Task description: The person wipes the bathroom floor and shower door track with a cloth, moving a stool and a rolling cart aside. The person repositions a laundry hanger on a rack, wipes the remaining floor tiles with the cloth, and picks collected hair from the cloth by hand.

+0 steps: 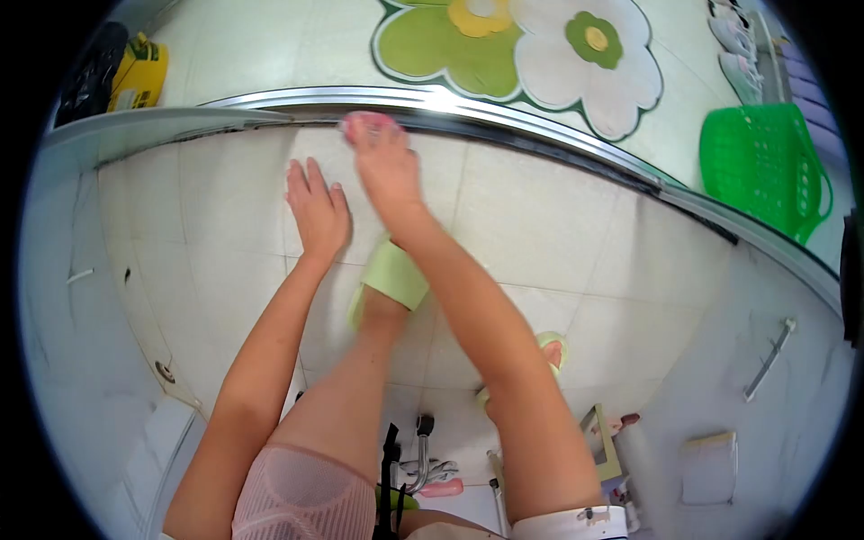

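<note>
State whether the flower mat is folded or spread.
Spread: the flower mat lies flat beyond the metal track, with no fold in the visible part.

Floor [531, 216] of pale tiles, crossed by a metal track [432, 99]. Beyond the track's middle, a flower-shaped mat [544, 58]; beyond its right stretch, a green basket [751, 153]; on its near side, green slippers [399, 277].

The right hand [385, 175] has room rightward; metal track [540, 129] blocks ahead.
</note>
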Tool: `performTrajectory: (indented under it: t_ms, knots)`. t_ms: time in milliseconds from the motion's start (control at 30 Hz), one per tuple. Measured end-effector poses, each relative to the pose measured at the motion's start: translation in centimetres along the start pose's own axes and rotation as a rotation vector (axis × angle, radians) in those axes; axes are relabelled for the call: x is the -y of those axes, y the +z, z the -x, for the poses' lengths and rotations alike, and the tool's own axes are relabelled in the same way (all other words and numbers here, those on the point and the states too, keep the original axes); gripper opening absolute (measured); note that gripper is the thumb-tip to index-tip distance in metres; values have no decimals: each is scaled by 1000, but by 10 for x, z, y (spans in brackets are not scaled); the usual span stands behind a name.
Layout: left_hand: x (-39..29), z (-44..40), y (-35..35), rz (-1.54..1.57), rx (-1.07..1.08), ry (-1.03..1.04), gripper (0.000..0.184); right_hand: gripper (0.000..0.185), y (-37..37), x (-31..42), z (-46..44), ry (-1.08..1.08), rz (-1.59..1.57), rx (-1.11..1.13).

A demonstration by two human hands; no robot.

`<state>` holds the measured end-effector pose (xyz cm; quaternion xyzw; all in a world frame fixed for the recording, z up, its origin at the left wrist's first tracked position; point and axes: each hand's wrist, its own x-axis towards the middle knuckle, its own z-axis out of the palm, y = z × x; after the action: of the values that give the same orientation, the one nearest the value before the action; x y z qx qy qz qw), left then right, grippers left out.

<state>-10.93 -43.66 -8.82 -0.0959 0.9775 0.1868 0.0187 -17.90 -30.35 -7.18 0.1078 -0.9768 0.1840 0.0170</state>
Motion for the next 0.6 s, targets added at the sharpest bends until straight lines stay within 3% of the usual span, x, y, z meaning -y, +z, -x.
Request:
performTrajectory:
  t_ms: [67,133,200,233,367,400,500,533,600]
  knots:
    - [-4,-4,9,-29,-53,2,57,48,-14,-66,29,77,-17,-58]
    - [-11,-4,11,-33,-59,8,53,55,-74,-127,54,191,-193,79]
    - [-23,-9,2,-13,-23,34,51,64,-87,-201,91,232,118,-55]
    - [-29,-10,-2,33,-9,69,50,62,-105,-226,103,342,223,-19]
    - [-61,1,-5,189,37,217,43,51,-144,-299,123,673,273,-17]
    - [-69,3,-6,222,33,250,41,31,-120,-322,132,388,454,-297]
    - [-93,8,-16,305,132,326,36,24,-120,-257,93,990,-946,-521]
    - [-97,8,-14,296,133,362,35,34,-107,-233,80,1031,-1014,-510]
    - [-104,11,-12,271,146,436,34,35,-101,-159,53,1082,-1155,-463]
